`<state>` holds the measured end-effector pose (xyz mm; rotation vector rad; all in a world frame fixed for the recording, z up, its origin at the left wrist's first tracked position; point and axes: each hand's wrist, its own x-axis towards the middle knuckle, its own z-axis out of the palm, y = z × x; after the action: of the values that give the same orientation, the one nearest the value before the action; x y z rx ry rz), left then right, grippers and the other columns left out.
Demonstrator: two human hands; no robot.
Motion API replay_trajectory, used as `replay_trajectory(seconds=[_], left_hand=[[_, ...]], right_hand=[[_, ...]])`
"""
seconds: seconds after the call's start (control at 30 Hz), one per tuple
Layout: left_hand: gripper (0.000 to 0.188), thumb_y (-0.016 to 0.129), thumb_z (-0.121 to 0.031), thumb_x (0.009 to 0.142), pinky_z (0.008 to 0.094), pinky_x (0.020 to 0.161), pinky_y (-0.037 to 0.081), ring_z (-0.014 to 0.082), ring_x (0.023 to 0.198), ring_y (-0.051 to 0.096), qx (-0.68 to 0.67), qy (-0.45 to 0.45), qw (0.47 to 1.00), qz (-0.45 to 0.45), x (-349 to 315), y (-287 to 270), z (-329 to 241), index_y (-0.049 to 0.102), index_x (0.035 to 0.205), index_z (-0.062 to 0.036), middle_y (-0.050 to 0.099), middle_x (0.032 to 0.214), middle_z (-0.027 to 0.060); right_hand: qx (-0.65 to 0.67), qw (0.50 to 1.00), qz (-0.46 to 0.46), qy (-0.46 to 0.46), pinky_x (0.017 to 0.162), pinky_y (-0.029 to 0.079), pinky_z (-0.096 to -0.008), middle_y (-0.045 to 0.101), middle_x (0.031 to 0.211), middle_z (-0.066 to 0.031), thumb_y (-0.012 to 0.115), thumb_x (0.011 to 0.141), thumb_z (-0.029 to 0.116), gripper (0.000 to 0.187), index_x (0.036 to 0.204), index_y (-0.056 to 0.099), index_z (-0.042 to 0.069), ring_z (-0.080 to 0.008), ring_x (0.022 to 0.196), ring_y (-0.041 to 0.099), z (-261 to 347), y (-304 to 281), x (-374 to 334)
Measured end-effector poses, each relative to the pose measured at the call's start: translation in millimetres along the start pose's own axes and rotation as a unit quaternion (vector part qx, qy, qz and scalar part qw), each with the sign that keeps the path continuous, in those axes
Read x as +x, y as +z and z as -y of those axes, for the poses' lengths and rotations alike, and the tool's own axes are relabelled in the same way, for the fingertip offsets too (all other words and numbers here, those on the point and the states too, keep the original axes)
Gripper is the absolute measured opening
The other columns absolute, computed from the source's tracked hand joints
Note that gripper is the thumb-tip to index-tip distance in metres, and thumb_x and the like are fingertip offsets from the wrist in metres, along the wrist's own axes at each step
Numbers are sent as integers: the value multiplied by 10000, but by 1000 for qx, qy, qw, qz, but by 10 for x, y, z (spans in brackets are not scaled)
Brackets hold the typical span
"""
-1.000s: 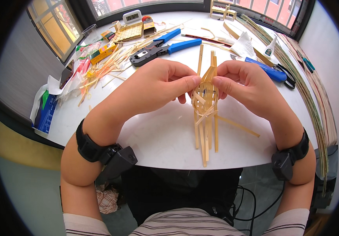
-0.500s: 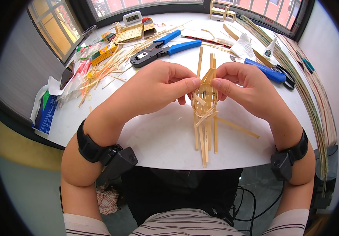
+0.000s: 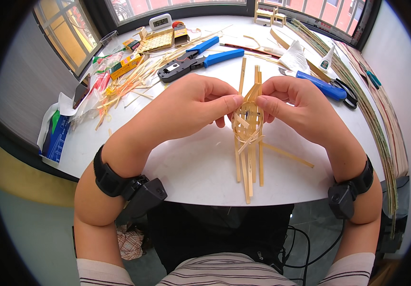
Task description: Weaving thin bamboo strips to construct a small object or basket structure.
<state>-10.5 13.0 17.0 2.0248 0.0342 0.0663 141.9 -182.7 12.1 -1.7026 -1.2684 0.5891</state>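
A small woven piece of pale bamboo strips (image 3: 249,125) stands over the middle of the white table, with long loose strip ends running up and down from its oval weave. My left hand (image 3: 213,100) pinches its upper left edge between thumb and fingers. On the opposite side, my right hand (image 3: 284,101) is closed on the upper right edge, its thumb against the strips. Short cut ends stick out across the lower front of the weave. One strip slants off to the lower right. The fingertips behind the piece are partly hidden.
Blue-handled crimping pliers (image 3: 191,62) lie beyond my left hand, near a heap of loose strips (image 3: 134,78). A blue-handled knife (image 3: 322,86), black scissors (image 3: 347,93) and a white glue bottle (image 3: 327,58) lie at right. Long bamboo strips (image 3: 372,112) line the right edge.
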Motion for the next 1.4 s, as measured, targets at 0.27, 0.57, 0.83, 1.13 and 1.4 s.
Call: replay_trajectory(seconds=[0.27,0.57,0.83,1.13,1.4], left_hand=[[331,644,-292,1055,229,716,503,60,773,601,2,-5,1000,8,3,-14,-14,755,1092,18,721,884,8],[335,643,-288,1054,233,718,502,66,772,600,8,-9,1000,5,3,-11,-12,753,1093,26,716,880,9],[333,636,-282,1055,235,720,505,70,773,604,3,-5,1000,4,-1,-5,-15,752,1092,27,716,875,14],[330,637,-273,1053,240,731,518,79,776,616,1,-12,1000,6,-3,-8,-9,747,1099,35,720,879,22],[331,639,-272,1055,238,728,516,74,776,611,1,-15,1000,-1,3,2,-12,746,1104,37,719,882,20]], right_hand=[[-3,1000,-1,-2,769,560,-267,744,861,-70,669,1016,218,246,1017,710,-24,-114,797,695,-12,1,4],[-1,1000,11,14,767,538,-261,703,885,-32,671,1031,202,223,1032,680,-21,-100,810,637,31,-1,1],[0,1000,11,18,768,539,-263,701,894,-33,675,1031,203,224,1036,673,-21,-101,816,640,36,-1,-1],[2,1000,5,7,776,569,-272,747,875,-72,664,1024,201,235,1040,712,-28,-105,798,679,29,5,-2],[8,1000,6,1,775,570,-274,748,881,-75,665,1025,213,248,1040,711,-30,-109,800,679,-3,-1,6]])
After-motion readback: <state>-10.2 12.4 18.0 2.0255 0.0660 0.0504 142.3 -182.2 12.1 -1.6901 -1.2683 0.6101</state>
